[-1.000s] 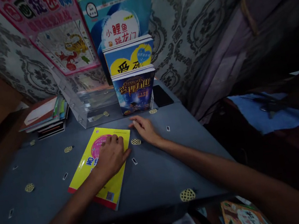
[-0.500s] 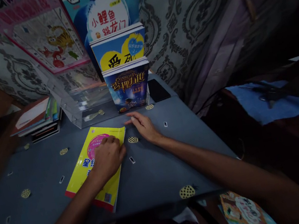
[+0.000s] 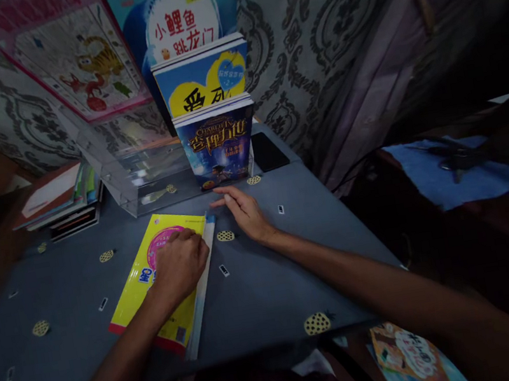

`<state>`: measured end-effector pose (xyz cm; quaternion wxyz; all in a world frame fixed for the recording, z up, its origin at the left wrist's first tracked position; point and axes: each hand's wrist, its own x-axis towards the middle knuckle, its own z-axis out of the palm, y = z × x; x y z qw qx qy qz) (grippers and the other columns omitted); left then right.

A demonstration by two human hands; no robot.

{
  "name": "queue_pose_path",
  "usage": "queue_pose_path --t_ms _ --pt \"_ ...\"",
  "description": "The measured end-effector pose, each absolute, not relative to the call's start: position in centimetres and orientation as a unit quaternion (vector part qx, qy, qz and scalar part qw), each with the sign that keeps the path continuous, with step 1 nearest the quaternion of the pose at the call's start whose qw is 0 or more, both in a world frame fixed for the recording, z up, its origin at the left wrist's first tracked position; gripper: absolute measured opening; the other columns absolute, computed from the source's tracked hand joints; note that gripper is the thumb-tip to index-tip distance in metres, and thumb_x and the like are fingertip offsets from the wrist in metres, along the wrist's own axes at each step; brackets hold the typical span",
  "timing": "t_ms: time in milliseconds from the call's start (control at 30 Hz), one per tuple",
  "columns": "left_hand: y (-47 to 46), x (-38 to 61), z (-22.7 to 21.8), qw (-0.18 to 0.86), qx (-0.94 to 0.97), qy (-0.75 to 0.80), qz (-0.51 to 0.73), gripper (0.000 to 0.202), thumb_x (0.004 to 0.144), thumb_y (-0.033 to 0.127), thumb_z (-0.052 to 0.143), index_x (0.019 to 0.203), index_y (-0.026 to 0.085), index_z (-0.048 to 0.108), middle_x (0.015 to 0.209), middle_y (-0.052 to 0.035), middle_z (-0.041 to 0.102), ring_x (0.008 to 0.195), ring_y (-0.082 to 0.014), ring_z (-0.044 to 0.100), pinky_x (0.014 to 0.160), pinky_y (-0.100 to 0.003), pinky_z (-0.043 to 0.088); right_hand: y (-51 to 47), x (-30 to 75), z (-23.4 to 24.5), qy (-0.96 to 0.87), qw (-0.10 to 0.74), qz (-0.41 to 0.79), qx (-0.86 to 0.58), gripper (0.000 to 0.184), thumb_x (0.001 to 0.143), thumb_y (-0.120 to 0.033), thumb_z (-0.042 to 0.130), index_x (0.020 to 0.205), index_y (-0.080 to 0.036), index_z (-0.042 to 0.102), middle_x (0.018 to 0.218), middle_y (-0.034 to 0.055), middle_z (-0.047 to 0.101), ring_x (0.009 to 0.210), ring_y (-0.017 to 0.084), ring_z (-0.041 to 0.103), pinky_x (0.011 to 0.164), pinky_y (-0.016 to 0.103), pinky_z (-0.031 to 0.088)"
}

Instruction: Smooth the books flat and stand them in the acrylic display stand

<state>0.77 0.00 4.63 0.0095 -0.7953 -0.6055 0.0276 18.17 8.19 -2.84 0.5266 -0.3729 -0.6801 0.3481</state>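
A yellow book (image 3: 128,294) with a pink circle and a red lower edge lies slanted on the table. Curled over the right side of its cover, my left hand (image 3: 179,257) is closed, gripping it near the edge. A strip of blue and white, pages or another book beneath, shows along that side. My right hand (image 3: 246,214) rests on the tablecloth with fingers stretched out, holding nothing. Its fingertips point left, between the yellow book and a dark blue book (image 3: 221,147) standing upright behind them.
Behind stands a clear acrylic holder (image 3: 112,181) with several upright books, including a blue and yellow one (image 3: 203,82). A book stack (image 3: 60,202) sits at the left. A dark flat object (image 3: 270,150) lies back right; an orange picture book (image 3: 410,352) is below the table's front edge.
The yellow cover's right edge has shifted left under my left hand, uncovering a blue and white strip. My right hand has stayed nearly still.
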Motion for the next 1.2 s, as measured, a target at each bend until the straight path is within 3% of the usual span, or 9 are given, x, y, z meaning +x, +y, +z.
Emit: queue_pose_path --t_ms 333,500,667,800,933,1067,1200 --pt "0.0 0.7 4.3 0.025 -0.802 -0.597 0.008 0.035 0.100 0.022 0.045 0.087 0.015 0.076 0.099 -0.0111 0.075 0.099 -0.0273 0.070 0.075 -0.035 0.053 7.5 18.1 -2.5 -0.708 0.506 0.333 -0.362 0.040 0.108 -0.046 0.036 0.131 -0.024 0.060 0.104 0.0068 0.079 0.106 0.023 0.072 0.101 0.044 0.051" --pt "-0.2 0.7 4.2 0.024 -0.803 -0.595 0.003 0.033 0.101 0.022 0.045 0.091 0.014 0.075 0.105 -0.0124 0.075 0.102 -0.0287 0.069 0.075 -0.036 0.055 7.0 18.1 -2.1 -0.744 0.477 0.292 -0.366 0.039 0.109 -0.039 0.033 0.134 -0.023 0.059 0.104 0.0070 0.078 0.110 0.023 0.069 0.099 0.041 0.050" --pt "-0.3 0.6 4.0 0.022 -0.806 -0.591 0.015 0.029 0.100 0.021 0.046 0.093 0.013 0.074 0.106 -0.0138 0.075 0.101 -0.0293 0.069 0.074 -0.037 0.058 6.7 18.0 -1.8 -0.819 0.354 0.213 -0.399 0.035 0.107 -0.027 0.037 0.127 -0.020 0.064 0.098 0.0071 0.076 0.103 0.023 0.067 0.093 0.037 0.050" --pt "-0.5 -1.0 3.2 0.024 -0.846 -0.533 -0.002 0.027 0.099 0.019 0.047 0.105 0.011 0.072 0.120 -0.0160 0.072 0.111 -0.0305 0.067 0.090 -0.043 0.058 5.4 17.5 -0.9 -0.862 0.230 0.117 -0.436 0.032 0.107 -0.025 0.040 0.117 -0.018 0.068 0.094 0.0102 0.073 0.090 0.024 0.066 0.083 0.034 0.047" --pt "-1.0 -3.5 1.8 0.003 -0.878 -0.477 -0.042 0.037 0.100 0.024 0.050 0.134 0.013 0.061 0.143 -0.0145 0.062 0.134 -0.0283 0.056 0.113 -0.045 0.047 3.8 16.9 -0.1 -0.878 0.164 0.067 -0.445 0.029 0.106 -0.026 0.043 0.122 -0.019 0.066 0.097 0.0116 0.075 0.097 0.026 0.065 0.089 0.037 0.044" --pt "-1.2 -4.9 0.5 -0.011 -0.863 -0.503 -0.049 0.047 0.104 0.034 0.046 0.146 0.014 0.050 0.155 -0.0155 0.051 0.144 -0.0297 0.047 0.117 -0.050 0.042 4.2 16.1 0.2 -0.889 0.146 0.073 -0.427 0.030 0.105 -0.027 0.046 0.129 -0.019 0.063 0.122 0.0152 0.072 0.115 0.027 0.061 0.097 0.040 0.042" --pt "-0.6 -5.5 -0.4 -0.018 -0.836 -0.545 -0.053 0.049 0.104 0.039 0.044 0.147 0.016 0.049 0.157 -0.0162 0.048 0.147 -0.0322 0.043 0.118 -0.055 0.039 6.1 14.7 0.2 -0.897 0.138 0.085 -0.411 0.035 0.105 -0.025 0.046 0.136 -0.017 0.059 0.130 0.0161 0.070 0.122 0.028 0.058 0.101 0.043 0.042"
